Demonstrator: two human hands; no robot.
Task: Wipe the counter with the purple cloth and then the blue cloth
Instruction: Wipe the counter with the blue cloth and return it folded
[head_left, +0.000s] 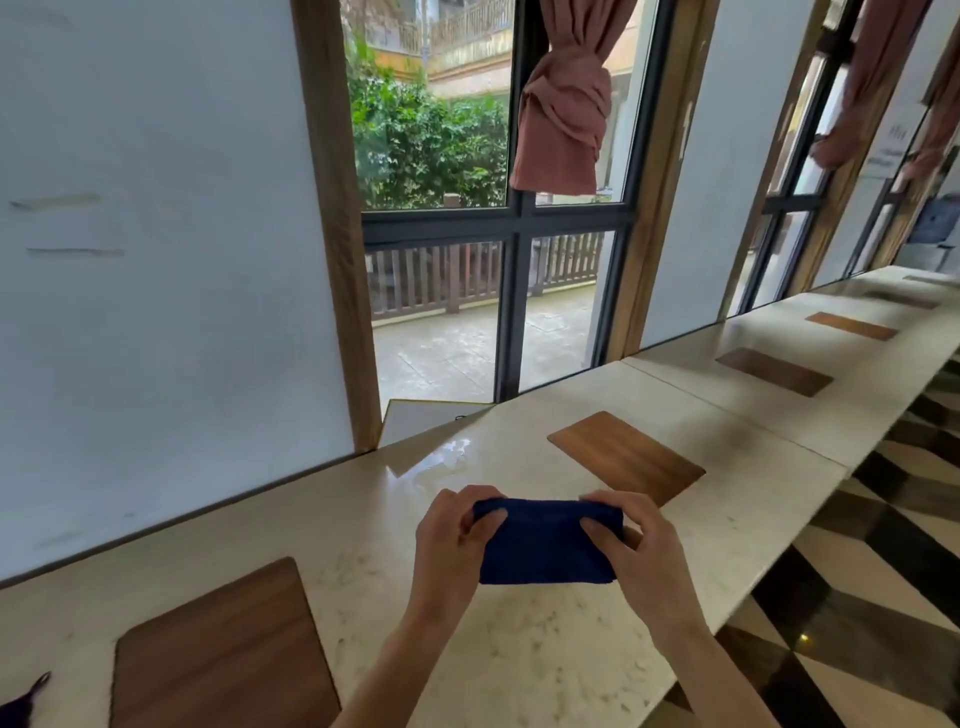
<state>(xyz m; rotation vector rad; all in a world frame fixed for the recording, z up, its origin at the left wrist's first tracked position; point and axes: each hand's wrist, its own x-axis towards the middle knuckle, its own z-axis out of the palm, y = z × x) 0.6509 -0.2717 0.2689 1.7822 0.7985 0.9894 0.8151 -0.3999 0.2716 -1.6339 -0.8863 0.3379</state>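
Observation:
A dark blue cloth (545, 545), folded into a small rectangle, hangs just above the pale marble counter (363, 519). My left hand (452, 540) pinches its left upper edge and my right hand (634, 551) pinches its right upper edge, so both hands hold it stretched between them. At the bottom left corner a dark purplish cloth (23, 701) lies on the counter, mostly cut off by the frame edge.
Wooden placemats are set along the counter: one (218, 654) at my near left, one (628, 457) just beyond the cloth, more further right. A wet shiny patch (441, 457) lies by the window. The counter's front edge drops to a checkered floor (857, 571).

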